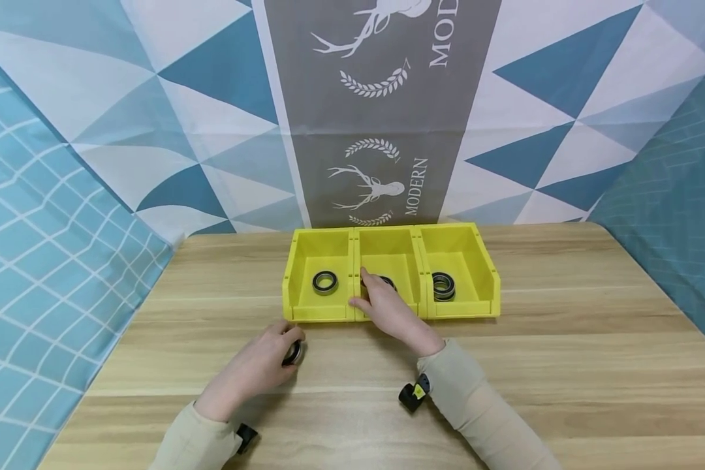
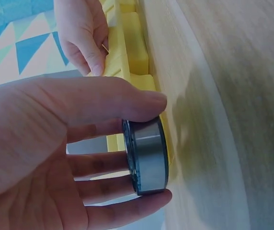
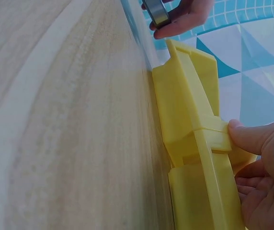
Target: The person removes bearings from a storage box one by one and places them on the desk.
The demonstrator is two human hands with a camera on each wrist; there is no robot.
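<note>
Beside the left yellow bin's front, my left hand (image 1: 262, 361) holds a black-and-silver ball bearing (image 2: 149, 155) on edge between thumb and fingers, above the table. My right hand (image 1: 386, 308) reaches into the middle yellow bin (image 1: 388, 243). In the right wrist view, its thumb (image 3: 245, 136) touches the bin's front rim, while the other fingers are behind the rim, partly hidden. Dark bearing edges (image 1: 390, 282) show beside that hand; whether its fingers grip one is hidden.
One bearing (image 1: 325, 282) lies in the left bin (image 1: 290, 281). Stacked bearings (image 1: 443, 286) lie in the right bin (image 1: 472, 261). The joined bins stand at the back of the wooden table (image 1: 564, 339), before a patterned cloth backdrop (image 1: 382, 117).
</note>
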